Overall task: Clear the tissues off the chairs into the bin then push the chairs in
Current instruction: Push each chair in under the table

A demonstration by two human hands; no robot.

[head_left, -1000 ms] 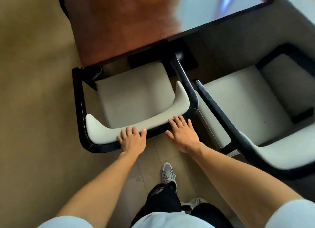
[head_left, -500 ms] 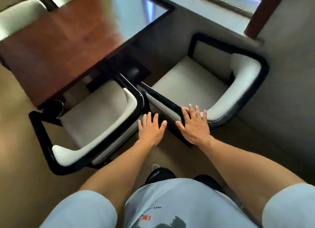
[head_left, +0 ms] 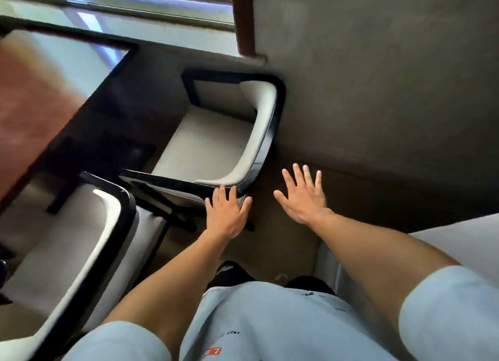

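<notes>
Mid-frame, the far chair (head_left: 216, 141) sits angled between the table (head_left: 40, 101) at left and the wall (head_left: 378, 77) at right, its back corner close to the wall. Left hand (head_left: 225, 216) lies flat on its black back rail, fingers straight; right hand (head_left: 303, 197) hovers spread over bare floor (head_left: 283, 241). Near chair (head_left: 81, 252) crowds the lower left. Shirt print is too blurred to read

From my seat the far chair (head_left: 216, 144) shows a glossy black frame — lacquered-looking, catching highlights — around matt off-white upholstery, smooth like leatherette, though I can't tell which. The near chair (head_left: 81, 241) has the same finish. The table (head_left: 48, 90) looks like reddish wood, polished enough to mirror the window light, with a dark shiny edge. The wall (head_left: 378, 77) is matt grey — faintly textured. My shirt (head_left: 270, 323) is soft pale-blue cloth.
</notes>
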